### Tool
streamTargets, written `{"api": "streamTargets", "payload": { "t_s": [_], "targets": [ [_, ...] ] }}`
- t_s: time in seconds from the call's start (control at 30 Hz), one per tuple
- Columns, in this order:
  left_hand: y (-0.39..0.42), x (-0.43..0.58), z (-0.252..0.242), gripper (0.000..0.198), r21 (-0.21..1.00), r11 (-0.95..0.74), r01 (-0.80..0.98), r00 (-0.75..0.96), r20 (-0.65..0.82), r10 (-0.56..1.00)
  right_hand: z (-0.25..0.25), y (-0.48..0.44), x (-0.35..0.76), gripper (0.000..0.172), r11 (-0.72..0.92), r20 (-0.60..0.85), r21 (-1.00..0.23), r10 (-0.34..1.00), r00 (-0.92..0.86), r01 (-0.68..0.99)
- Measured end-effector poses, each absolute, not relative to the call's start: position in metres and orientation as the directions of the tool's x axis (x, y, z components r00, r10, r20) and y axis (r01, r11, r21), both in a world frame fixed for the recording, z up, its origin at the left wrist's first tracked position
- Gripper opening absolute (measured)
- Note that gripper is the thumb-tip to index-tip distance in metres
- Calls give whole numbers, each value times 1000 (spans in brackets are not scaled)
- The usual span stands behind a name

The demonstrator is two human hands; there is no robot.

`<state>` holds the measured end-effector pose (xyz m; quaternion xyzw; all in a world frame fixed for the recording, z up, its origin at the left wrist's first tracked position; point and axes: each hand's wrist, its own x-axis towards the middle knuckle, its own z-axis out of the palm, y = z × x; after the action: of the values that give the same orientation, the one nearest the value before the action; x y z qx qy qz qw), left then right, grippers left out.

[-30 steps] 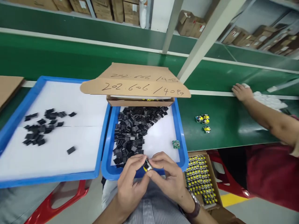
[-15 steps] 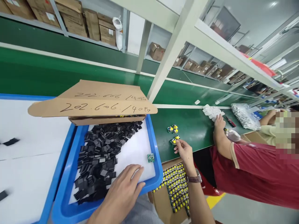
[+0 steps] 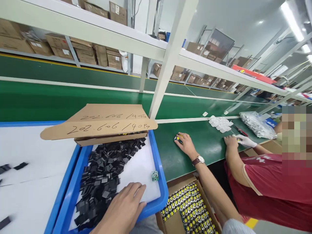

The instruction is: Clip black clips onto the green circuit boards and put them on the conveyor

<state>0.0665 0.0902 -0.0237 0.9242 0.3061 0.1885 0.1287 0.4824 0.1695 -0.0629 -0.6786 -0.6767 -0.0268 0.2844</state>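
Note:
My right hand [image 3: 187, 146], with a watch on the wrist, curls over a small cluster of circuit boards with yellow parts [image 3: 178, 140] on the green bench. Its fingers cover most of them. My left hand [image 3: 126, 204] rests over the front of the blue tray [image 3: 163, 191], fingers stretched out and holding nothing. Many small black square pieces [image 3: 104, 172] are heaped in that tray beside it. A single green circuit board [image 3: 154, 176] lies on the tray's white lining, to the right of my left hand.
A cardboard box [image 3: 176, 224] below the bench edge holds rows of yellow-topped boards. An open carton with handwriting [image 3: 112, 125] sits across the tray's back. A white upright post [image 3: 165, 65] rises behind. At right, a co-worker in a red shirt [image 3: 265, 182] handles things near white pieces [image 3: 220, 124].
My right hand has moved from pinching at one board to covering the cluster, which is now mostly hidden. My left hand stays over the tray. The camera view has tilted up.

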Motion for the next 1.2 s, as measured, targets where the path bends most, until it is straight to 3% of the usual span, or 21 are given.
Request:
{"api": "streamTargets", "payload": {
  "t_s": [0.13, 0.23, 0.37, 0.6, 0.7, 0.9, 1.07, 1.2],
  "targets": [
    [91, 78, -8, 38, 371, -726, 579, 752, 101, 651, -46, 164, 469, 46, 118, 517, -362, 851, 94, 925],
    [96, 108, -6, 50, 403, -732, 549, 769, 100, 631, -34, 152, 419, 38, 278, 534, -373, 844, -41, 885],
    [99, 149, -11, 27, 459, -717, 524, 749, 153, 645, -20, 144, 342, 26, 522, 440, -377, 828, -348, 765],
    [80, 100, -6, 30, 446, -660, 604, 704, 89, 704, -27, 165, 279, 23, 641, 261, -364, 766, -587, 676],
    [69, 60, -3, 39, 552, -541, 635, 634, 28, 773, -34, 177, 263, 21, 646, 202, -319, 761, -617, 693],
    [51, 23, -2, 37, 796, -313, 518, 447, 61, 893, -38, 189, 253, 24, 605, 180, -254, 796, -578, 755],
    [62, 17, -7, 31, 977, 12, 211, 406, -98, 909, -30, 155, 255, 22, 579, 262, -256, 812, -521, 774],
    [79, 25, -7, 42, 954, 300, -16, 381, -271, 884, -22, 105, 243, 24, 632, 374, -278, 765, -525, 723]
  ]
}}
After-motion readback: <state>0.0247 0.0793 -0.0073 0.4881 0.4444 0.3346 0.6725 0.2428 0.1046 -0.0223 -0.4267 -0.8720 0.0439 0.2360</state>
